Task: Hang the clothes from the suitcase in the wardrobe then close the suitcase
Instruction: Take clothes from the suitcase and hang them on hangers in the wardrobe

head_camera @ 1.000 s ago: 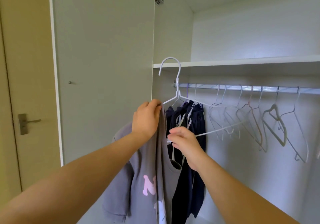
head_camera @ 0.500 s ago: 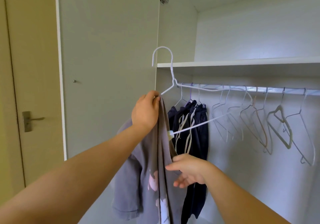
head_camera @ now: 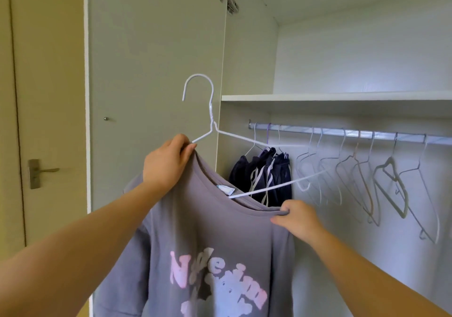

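A grey-purple T-shirt with pink lettering hangs in front of the open wardrobe. A white wire hanger sticks out of its neck opening, its right arm bare and its hook pointing up. My left hand grips the shirt's left shoulder together with the hanger's left arm. My right hand pinches the collar on the right and pulls it outward. The suitcase is not in view.
The wardrobe rail carries dark navy clothes at its left end and several empty hangers to the right. A shelf lies above the rail. The wardrobe door stands open on the left, beside a room door.
My right hand dropped from the hanger, took the collar and drew it right, spreading the shirt front toward me. The left hand has lifted the hanger slightly.
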{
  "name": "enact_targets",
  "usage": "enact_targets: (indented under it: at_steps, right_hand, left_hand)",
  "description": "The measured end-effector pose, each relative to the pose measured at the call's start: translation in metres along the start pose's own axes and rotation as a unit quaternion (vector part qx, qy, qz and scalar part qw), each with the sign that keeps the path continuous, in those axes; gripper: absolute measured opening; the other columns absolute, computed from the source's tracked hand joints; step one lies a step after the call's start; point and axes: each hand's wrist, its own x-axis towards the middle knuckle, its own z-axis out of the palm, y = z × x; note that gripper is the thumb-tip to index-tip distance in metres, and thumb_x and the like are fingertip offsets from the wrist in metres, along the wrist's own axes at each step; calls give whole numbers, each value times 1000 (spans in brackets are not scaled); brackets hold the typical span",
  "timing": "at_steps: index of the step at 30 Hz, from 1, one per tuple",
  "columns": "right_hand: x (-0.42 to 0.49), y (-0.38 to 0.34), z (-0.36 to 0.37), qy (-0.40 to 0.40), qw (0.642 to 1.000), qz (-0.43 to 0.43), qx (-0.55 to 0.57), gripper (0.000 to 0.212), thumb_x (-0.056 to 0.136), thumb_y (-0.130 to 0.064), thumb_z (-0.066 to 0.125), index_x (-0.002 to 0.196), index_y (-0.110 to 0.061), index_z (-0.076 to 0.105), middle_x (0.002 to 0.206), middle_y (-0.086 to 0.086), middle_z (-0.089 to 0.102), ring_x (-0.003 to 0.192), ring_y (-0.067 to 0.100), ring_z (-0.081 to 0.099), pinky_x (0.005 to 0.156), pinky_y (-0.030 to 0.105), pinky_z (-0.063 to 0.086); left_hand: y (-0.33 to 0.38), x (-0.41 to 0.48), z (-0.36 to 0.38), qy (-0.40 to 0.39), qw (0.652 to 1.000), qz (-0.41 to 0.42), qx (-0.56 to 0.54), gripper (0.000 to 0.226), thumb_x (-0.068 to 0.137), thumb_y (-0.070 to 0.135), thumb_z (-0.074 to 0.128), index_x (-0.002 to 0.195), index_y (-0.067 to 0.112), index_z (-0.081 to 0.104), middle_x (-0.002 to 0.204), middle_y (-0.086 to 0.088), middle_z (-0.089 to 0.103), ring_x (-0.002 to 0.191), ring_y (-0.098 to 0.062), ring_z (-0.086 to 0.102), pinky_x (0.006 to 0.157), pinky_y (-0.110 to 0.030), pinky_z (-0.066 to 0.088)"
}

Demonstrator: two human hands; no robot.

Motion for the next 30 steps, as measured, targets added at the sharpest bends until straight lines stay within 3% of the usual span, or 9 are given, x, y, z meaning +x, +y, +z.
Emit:
enact_targets:
  at_steps: [7, 10, 12, 17, 21, 24, 27, 30]
  right_hand:
    - [-1, -1, -11, 45, 998, -3, -43, 39, 79, -28, 67, 56, -18, 38, 56, -3, 44, 61, 18, 43, 50, 25, 30]
    - [-2, 7, -14, 52, 997, 3, -65, 44, 79, -34, 69, 55, -16, 37, 54, 0, 42, 60, 20, 42, 49, 27, 27]
    - [-1, 13, -16, 64, 996, 6, -63, 42, 78, -36, 71, 58, -15, 42, 55, 1, 45, 61, 20, 44, 49, 26, 28]
    - [2, 15, -16, 75, 993, 13, -86, 30, 77, -25, 71, 62, -17, 46, 70, 5, 55, 71, 23, 53, 54, 25, 35]
    - [2, 22, -21, 77, 991, 12, -105, 38, 77, -15, 68, 57, -24, 38, 76, 4, 55, 76, 23, 54, 62, 24, 38]
    - [3, 25, -19, 65, 990, 21, -125, 32, 78, -10, 63, 59, -23, 40, 79, 6, 57, 79, 25, 57, 63, 24, 41]
    - [1, 23, -18, 69, 988, 12, -141, 7, 78, -7, 58, 78, -14, 56, 90, 13, 65, 86, 29, 61, 67, 28, 46]
    - [-1, 18, -21, 85, 986, -2, -142, 9, 81, -4, 55, 87, -9, 58, 89, 14, 63, 78, 27, 54, 61, 26, 38]
  left_hand:
    - [-20, -2, -8, -7, 997, 77, 17, 34, 99, 33, 42, 109, 5, 58, 110, -18, 62, 93, -43, 60, 75, -42, 45]
    - [-30, -5, -10, 7, 991, 131, 24, 42, 91, 51, 29, 100, 19, 55, 102, -17, 64, 79, -43, 62, 67, -41, 48]
    - [-35, -7, -10, 7, 984, 174, 35, 36, 85, 55, 21, 93, 26, 41, 92, -15, 65, 69, -40, 63, 60, -36, 47]
    - [-43, -8, -11, 5, 978, 206, 33, 30, 87, 51, 24, 90, 24, 35, 77, -14, 64, 57, -36, 61, 51, -32, 45]
    - [-56, -4, -14, 36, 961, 270, 40, 45, 97, 56, 14, 86, 20, 39, 63, -9, 59, 41, -30, 54, 37, -25, 41]
    - [-59, -3, -11, 37, 953, 296, 46, 47, 99, 54, 10, 84, 21, 40, 60, -6, 57, 39, -27, 52, 36, -22, 37]
    - [-60, -4, -6, 50, 952, 299, 44, 48, 98, 54, 9, 84, 21, 39, 59, -5, 57, 39, -27, 52, 37, -21, 35]
    - [-60, -3, -6, 43, 954, 296, 36, 48, 97, 55, 8, 84, 21, 39, 60, -6, 57, 39, -28, 52, 37, -22, 37]
